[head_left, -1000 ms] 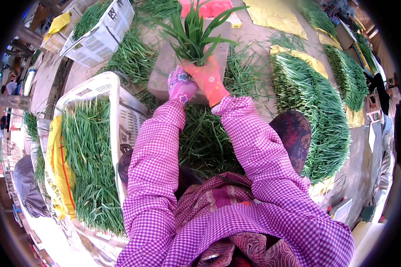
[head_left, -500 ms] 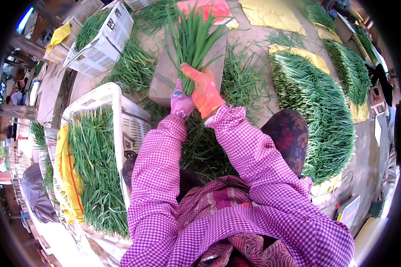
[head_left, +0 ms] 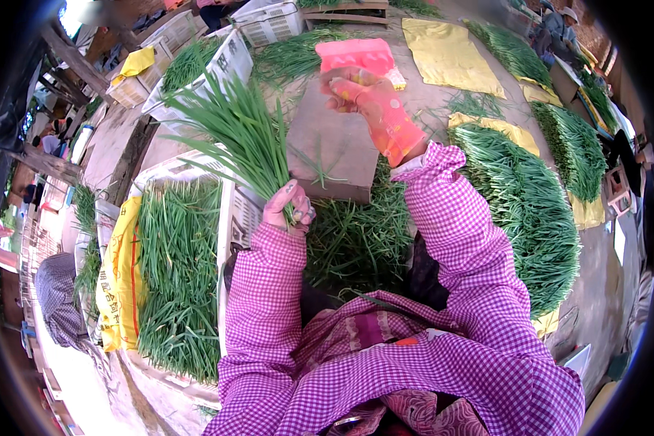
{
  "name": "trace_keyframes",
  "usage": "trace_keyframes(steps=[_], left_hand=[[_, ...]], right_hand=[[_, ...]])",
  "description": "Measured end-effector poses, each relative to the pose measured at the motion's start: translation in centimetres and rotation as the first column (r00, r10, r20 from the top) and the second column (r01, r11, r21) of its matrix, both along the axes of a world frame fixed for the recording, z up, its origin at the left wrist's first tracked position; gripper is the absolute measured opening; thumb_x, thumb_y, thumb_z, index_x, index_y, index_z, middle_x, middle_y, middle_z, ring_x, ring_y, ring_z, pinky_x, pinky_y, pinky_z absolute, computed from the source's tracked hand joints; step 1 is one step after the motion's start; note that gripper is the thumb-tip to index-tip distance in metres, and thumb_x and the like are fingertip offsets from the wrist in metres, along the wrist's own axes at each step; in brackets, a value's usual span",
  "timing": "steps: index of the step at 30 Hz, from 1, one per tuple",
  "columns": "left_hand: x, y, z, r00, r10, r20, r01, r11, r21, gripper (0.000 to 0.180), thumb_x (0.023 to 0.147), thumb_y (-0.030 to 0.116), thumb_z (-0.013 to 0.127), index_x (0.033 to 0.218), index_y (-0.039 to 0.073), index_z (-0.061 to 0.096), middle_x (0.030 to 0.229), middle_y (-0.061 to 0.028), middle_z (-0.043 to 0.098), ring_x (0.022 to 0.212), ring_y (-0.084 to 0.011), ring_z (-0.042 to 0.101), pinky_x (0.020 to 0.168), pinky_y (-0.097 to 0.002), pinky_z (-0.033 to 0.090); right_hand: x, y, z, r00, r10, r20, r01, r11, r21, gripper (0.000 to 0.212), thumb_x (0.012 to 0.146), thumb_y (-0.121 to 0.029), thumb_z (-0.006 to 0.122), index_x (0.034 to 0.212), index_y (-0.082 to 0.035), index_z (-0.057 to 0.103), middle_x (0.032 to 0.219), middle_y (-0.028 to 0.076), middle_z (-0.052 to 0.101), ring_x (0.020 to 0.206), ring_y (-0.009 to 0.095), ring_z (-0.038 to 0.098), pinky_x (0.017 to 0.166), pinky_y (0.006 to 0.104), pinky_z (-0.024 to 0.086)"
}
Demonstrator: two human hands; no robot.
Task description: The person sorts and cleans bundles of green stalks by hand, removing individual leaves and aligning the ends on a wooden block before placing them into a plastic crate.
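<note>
My left hand (head_left: 288, 206), in a pink patterned glove, is closed round the lower ends of a bunch of garlic chives (head_left: 251, 134). The long green leaves fan up and leftward, over the edge of a white crate. Raised above a low grey-brown block (head_left: 327, 142) is my right hand (head_left: 367, 102), in an orange glove. Its fingers look bent but are smeared by motion, and I cannot make out anything in them. Just beyond that hand lies a pink-red object (head_left: 354, 55) at the far end of the block. A few loose leaves rest on the block.
To my left, a white crate (head_left: 227, 240) holds chives beside a yellow sack (head_left: 127, 280). Loose leaves (head_left: 360, 243) cover the ground before me. Chives in a long stacked heap (head_left: 519, 211) lie at right. Farther off are more crates, a yellow sheet (head_left: 450, 54) and a person (head_left: 559, 29).
The hands have come apart. My left hand has moved down and left with the chives, which now lean left. My right hand has let go of them and risen toward the pink-red object.
</note>
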State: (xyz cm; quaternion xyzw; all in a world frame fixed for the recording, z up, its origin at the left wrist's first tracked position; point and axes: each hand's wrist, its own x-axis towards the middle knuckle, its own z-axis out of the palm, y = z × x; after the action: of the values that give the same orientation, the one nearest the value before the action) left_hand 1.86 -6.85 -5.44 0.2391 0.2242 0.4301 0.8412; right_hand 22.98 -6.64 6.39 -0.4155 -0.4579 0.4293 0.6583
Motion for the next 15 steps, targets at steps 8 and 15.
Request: trace_keyframes(steps=[8, 15], left_hand=[[0.9, -1.5, -1.5, 0.993, -0.119, -0.014, 0.119, 0.993, 0.018, 0.031, 0.088, 0.023, 0.053, 0.113, 0.004, 0.051, 0.063, -0.0017, 0.050, 0.046, -0.0126, 0.044, 0.044, -0.0283, 0.039], [2.4, -2.0, -1.5, 0.987, -0.074, -0.144, 0.087, 0.993, 0.084, 0.045, 0.083, 0.023, 0.059, 0.119, -0.001, 0.048, 0.065, -0.0057, 0.052, 0.046, -0.0147, 0.047, 0.040, -0.0259, 0.038]], right_hand=[[-1.0, -1.7, -5.0, 0.994, 0.080, 0.080, -0.071, 0.992, -0.104, 0.020, 0.084, -0.011, 0.056, 0.100, 0.000, 0.062, 0.089, 0.003, 0.063, 0.073, 0.010, 0.057, 0.067, 0.0241, 0.046], [0.0, -1.6, -5.0, 0.952, -0.077, 0.296, 0.107, 0.991, -0.087, 0.018, 0.083, -0.008, 0.056, 0.098, -0.001, 0.062, 0.093, 0.003, 0.063, 0.082, 0.014, 0.058, 0.072, 0.0273, 0.047]])
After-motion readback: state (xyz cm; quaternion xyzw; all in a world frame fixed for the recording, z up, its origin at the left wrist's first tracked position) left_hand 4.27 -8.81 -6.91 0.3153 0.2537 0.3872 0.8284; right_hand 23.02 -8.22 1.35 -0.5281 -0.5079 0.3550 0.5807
